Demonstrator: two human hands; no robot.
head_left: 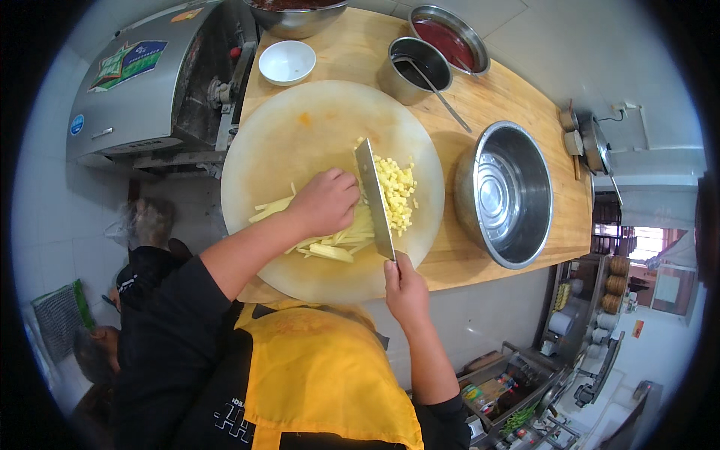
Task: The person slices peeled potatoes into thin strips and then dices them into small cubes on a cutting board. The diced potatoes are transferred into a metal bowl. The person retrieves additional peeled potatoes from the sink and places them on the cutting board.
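On a round, pale cutting board, my left hand presses down on a bundle of pale yellow vegetable strips; its fingertips are curled under and partly hidden. My right hand grips the handle of a cleaver, whose broad blade stands on edge across the strips, just right of my left knuckles. A pile of small yellow cubes lies against the far side of the blade. Loose strips spread out to the left, beneath my left wrist.
An empty steel basin stands right of the board. Behind are a steel pot with a ladle, a bowl of red liquid and a white bowl. A steel machine adjoins the table's left side. Another person is at lower left.
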